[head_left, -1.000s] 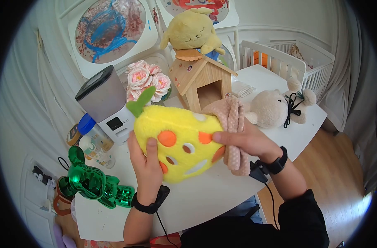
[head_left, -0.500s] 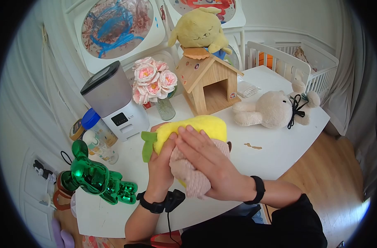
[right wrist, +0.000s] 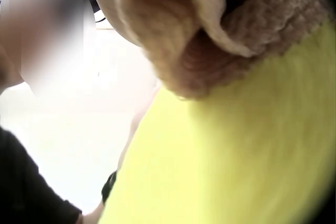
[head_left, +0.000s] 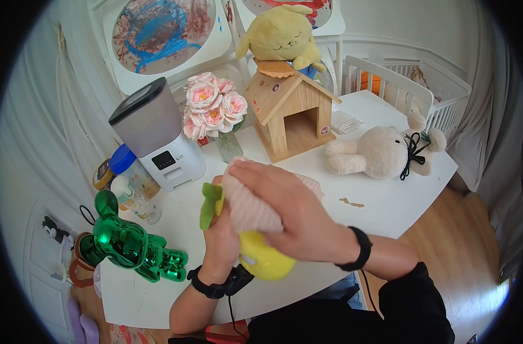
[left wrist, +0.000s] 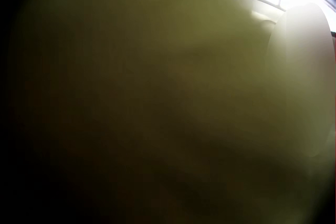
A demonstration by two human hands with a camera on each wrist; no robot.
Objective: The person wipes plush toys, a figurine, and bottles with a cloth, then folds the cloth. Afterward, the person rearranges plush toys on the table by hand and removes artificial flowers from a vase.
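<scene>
A yellow plush toy [head_left: 268, 262] with a green leaf [head_left: 209, 212] on top is held up over the table, its face turned out of sight in the head view. My left hand [head_left: 221, 247] grips it on the leaf side, fingers mostly hidden behind it. With my right hand [head_left: 299, 215] I hold a pale pink textured cloth [head_left: 247, 206] against the plush's upper side. The cloth [right wrist: 194, 40] is bunched in folds along the yellow fur in the right wrist view. Dark blurred plush [left wrist: 157, 77] fills most of the left wrist view.
On the white table [head_left: 365, 221], a shiny green bear figure [head_left: 124, 241] lies left, near bottles [head_left: 136, 198] and a grey-white machine [head_left: 164, 143]. Behind are a flower vase [head_left: 230, 146] and wooden house [head_left: 296, 114]; a cream plush [head_left: 379, 153] lies right.
The plush toy has turned from its spotted face showing to facing away, and come lower. My right hand has moved from its side to over it, shifting the cloth leftward.
</scene>
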